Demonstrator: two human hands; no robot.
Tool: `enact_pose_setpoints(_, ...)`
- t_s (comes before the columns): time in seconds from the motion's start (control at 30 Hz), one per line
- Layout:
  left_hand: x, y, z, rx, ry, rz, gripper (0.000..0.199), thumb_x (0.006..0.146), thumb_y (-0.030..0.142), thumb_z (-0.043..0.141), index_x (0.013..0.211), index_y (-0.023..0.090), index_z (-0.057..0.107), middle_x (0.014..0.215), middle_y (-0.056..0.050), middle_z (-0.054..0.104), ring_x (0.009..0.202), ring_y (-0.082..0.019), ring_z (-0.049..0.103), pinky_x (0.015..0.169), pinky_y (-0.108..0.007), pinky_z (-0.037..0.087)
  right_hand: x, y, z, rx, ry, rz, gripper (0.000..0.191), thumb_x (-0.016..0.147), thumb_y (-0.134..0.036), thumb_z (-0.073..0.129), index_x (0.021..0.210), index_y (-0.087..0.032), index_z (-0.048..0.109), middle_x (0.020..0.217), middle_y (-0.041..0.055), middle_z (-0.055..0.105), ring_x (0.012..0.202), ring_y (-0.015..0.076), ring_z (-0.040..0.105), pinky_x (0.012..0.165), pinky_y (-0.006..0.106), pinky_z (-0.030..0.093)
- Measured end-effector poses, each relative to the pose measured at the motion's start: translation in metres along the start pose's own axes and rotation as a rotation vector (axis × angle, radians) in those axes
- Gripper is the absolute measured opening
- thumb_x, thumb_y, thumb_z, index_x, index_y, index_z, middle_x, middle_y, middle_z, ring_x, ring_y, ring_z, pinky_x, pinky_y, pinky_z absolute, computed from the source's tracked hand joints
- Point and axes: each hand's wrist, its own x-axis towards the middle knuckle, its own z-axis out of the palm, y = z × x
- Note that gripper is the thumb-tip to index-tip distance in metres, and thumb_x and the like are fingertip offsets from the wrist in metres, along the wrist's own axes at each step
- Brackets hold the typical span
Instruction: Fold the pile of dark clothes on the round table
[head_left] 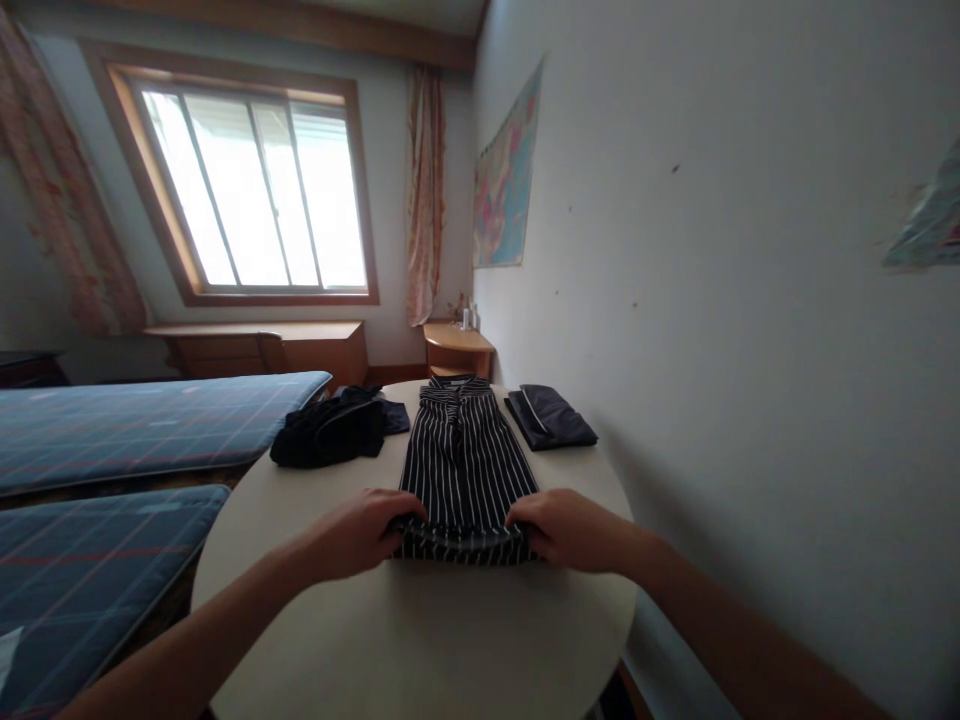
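Note:
A black shirt with white stripes (pixel 465 460) lies lengthwise on the round pale table (pixel 390 640), its collar at the far end and its sides folded in to a narrow strip. My left hand (pixel 375 530) grips the left corner of its near edge, fingers closed over the cloth. At the right corner, my right hand (pixel 562 528) pinches the same edge between thumb and fingers. Between the hands the near end is turned up into a band. The fingertips are partly hidden by the fabric.
Left of the shirt is a heap of dark clothing (pixel 334 428); a folded dark garment (pixel 551 416) lies to its right. Blue plaid mattresses (pixel 97 560) border the table on the left. A white wall (pixel 735 400) stands close on the right. Wooden desks (pixel 322 345) stand beyond.

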Motion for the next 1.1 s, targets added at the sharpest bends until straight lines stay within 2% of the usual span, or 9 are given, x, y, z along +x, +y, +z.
enact_pose_setpoints(0.13,0.036,-0.022,-0.008,0.141,0.184,-0.090,0.042,0.080,0.011,0.048,0.115,0.029,0.063,0.118,0.000,0.069,0.109,-0.021,0.064,0.094,-0.031,0.046,0.032,0.024,-0.016,-0.167,0.181,0.138,0.030,0.084,-0.010,0.050,0.107,-0.020,0.066,0.105,0.0058,0.071,0.095,0.0211,0.066,0.080,0.028,0.043)
enact_pose_setpoints(0.23,0.064,-0.042,0.005,0.162,0.250,-0.139,0.040,0.084,0.012,0.047,0.117,0.029,0.062,0.122,-0.001,0.068,0.114,-0.023,0.062,0.095,-0.033,0.046,0.058,0.045,-0.012,-0.244,0.230,0.204,0.030,0.086,-0.009,0.050,0.109,-0.019,0.065,0.108,0.0077,0.070,0.102,0.0213,0.064,0.087,0.029,0.041)
enact_pose_setpoints(0.37,0.088,-0.066,0.046,0.099,0.204,-0.237,0.044,0.085,0.008,0.043,0.120,0.024,0.063,0.120,-0.007,0.068,0.113,-0.025,0.063,0.096,-0.035,0.047,0.083,0.068,0.019,-0.280,0.186,0.249,0.028,0.091,-0.009,0.046,0.108,-0.018,0.066,0.108,0.0095,0.070,0.106,0.0215,0.061,0.090,0.031,0.041)
enact_pose_setpoints(0.47,0.092,-0.079,0.076,0.050,0.170,-0.219,0.045,0.084,0.005,0.041,0.121,0.020,0.063,0.120,-0.009,0.068,0.113,-0.024,0.062,0.098,-0.034,0.045,0.093,0.082,0.052,-0.254,0.159,0.270,0.029,0.091,-0.008,0.047,0.110,-0.019,0.066,0.112,0.0103,0.068,0.108,0.0218,0.059,0.093,0.031,0.040)
enact_pose_setpoints(0.57,0.089,-0.084,0.091,0.025,0.170,-0.178,0.047,0.081,0.002,0.044,0.120,0.020,0.063,0.124,-0.008,0.064,0.117,-0.023,0.057,0.103,-0.034,0.042,0.096,0.092,0.078,-0.193,0.171,0.294,0.027,0.093,-0.011,0.047,0.113,-0.017,0.064,0.116,0.0108,0.065,0.108,0.0214,0.057,0.095,0.032,0.040)
enact_pose_setpoints(0.67,0.084,-0.081,0.091,0.034,0.141,-0.169,0.050,0.077,0.001,0.048,0.121,0.023,0.060,0.125,-0.006,0.061,0.120,-0.022,0.054,0.104,-0.033,0.041,0.094,0.097,0.090,-0.123,0.221,0.265,0.025,0.095,-0.016,0.047,0.115,-0.015,0.062,0.116,0.0108,0.063,0.109,0.0214,0.055,0.096,0.032,0.040)
enact_pose_setpoints(0.8,0.071,-0.069,0.083,0.072,0.069,-0.141,0.051,0.074,0.002,0.049,0.118,0.024,0.059,0.124,-0.005,0.059,0.120,-0.022,0.051,0.103,-0.034,0.040,0.080,0.088,0.085,-0.068,0.214,0.180,0.023,0.092,-0.018,0.053,0.113,-0.015,0.062,0.115,0.0109,0.062,0.108,0.0223,0.054,0.097,0.034,0.040)
enact_pose_setpoints(1.0,0.035,-0.042,0.061,0.062,-0.079,-0.032,0.042,0.070,0.007,0.052,0.107,0.024,0.060,0.109,-0.005,0.061,0.107,-0.024,0.056,0.094,-0.035,0.045,0.046,0.053,0.063,-0.019,0.070,0.053,0.021,0.081,-0.022,0.063,0.102,-0.017,0.063,0.107,0.0087,0.062,0.097,0.0218,0.057,0.086,0.031,0.043)
enact_pose_setpoints(1.1,0.020,-0.029,0.047,0.005,-0.197,0.045,0.026,0.070,0.009,0.052,0.091,0.023,0.060,0.100,-0.003,0.064,0.097,-0.022,0.061,0.088,-0.032,0.046,0.033,0.036,0.056,0.012,-0.019,-0.008,0.013,0.079,-0.023,0.064,0.091,-0.018,0.063,0.100,0.0066,0.063,0.089,0.0193,0.059,0.080,0.028,0.043)
